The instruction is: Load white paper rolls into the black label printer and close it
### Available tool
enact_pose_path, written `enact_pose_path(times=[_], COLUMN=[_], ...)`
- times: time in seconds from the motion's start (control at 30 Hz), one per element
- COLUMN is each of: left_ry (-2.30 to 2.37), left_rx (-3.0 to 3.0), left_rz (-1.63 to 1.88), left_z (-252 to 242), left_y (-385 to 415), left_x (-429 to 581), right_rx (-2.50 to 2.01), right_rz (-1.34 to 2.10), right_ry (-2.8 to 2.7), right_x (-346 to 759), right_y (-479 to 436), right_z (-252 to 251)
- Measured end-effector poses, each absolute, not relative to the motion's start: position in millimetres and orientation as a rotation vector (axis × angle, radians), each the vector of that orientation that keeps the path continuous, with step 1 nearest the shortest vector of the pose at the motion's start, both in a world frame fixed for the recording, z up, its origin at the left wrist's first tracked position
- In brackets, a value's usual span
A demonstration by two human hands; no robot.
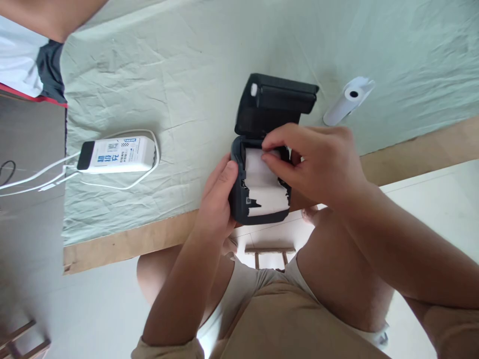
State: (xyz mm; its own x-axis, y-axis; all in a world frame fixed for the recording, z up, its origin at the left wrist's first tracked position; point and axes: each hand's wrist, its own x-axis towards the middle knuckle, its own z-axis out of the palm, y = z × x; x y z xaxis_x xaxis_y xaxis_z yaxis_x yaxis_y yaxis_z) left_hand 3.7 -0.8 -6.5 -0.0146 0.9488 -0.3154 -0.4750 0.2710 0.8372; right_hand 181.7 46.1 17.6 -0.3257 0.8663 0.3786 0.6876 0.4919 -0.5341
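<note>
Bracing a dark navy, box-shaped plastic device (267,219) at the near edge of the bench (123,244), the left hand (217,195) lays its thumb along the device's left wall. Its grip is clamped on that side, the other fingers mostly hidden, presumably so the body stays steady while the other hand works. The device's near end reaches past the bench's wooden edge in this view, close to the lap; whether any of it rests on the bench cannot be told.

The black hinged lid (277,107) stands swung back toward the far edge, leaving the cavity open from above. Inside lies a white paper roll with a ragged, torn end (265,187) facing the near rim. The right hand (324,157) enters from the right, thumb and forefinger close together at the paper's far part; whether that grip actually pinches a layer cannot be told.

A spare white paper roll with a dark core hole (341,106) stands farther in, right of the device, within easy reach yet out of the way. Near the bench's left edge, a white, rounded power bank with blue lettering (120,153) lies well apart, probably so its white cable (157,149) keeps clear.
</note>
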Motion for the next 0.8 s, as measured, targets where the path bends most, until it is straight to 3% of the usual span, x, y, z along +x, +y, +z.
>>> enact_pose_path(times=[0.23, 0.4, 0.57, 0.7, 0.8], left_ry=[1.047, 1.108, 1.025, 1.009, 1.039], left_rx=[0.631, 0.591, 0.567, 0.575, 0.570], left_rz=[1.164, 1.232, 1.230, 1.238, 1.246], left_z=[-5, -7, -8, -8, -9], left_y=[-2, -2, -1, -2, -2], left_x=[-1, 2, 2, 3, 3], right_rx=[-1.353, -1.277, -1.185, -1.277, -1.354], right_rz=[0.681, 1.002, 1.212, 1.196, 0.989], right_ry=[-2.392, -1.870, -1.352, -1.295, -1.481], right_x=[181, 201, 217, 220, 225], right_y=[48, 50, 72, 77, 69], right_z=[35, 43, 20, -4, -10])
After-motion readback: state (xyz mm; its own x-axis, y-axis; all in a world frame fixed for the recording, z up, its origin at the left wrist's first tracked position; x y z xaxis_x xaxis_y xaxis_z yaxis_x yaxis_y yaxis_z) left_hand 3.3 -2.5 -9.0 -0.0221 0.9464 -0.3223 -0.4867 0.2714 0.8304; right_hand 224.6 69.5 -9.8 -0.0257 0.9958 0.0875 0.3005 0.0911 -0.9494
